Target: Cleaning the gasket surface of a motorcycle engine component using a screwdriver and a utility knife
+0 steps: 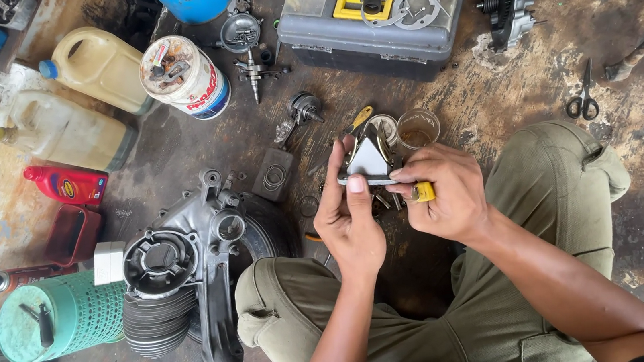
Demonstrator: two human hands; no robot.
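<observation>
My left hand (349, 217) pinches a small flat metal part with a pale triangular face (369, 161), thumb on its lower edge and fingers up its left side. My right hand (443, 190) grips a tool with a yellow handle (423, 191) and presses its tip against the same part from the right. Both hands hover above my knees, over several loose bolts on the floor. Whatever lies beneath the part is hidden by my fingers.
A grey engine casing (186, 261) lies at my left knee, beside a green perforated bin (59, 316). A grey toolbox (371, 9), oil jugs (95, 65), a white can (185, 77), a small cup (418, 127) and scissors (583, 94) sit on the stained floor.
</observation>
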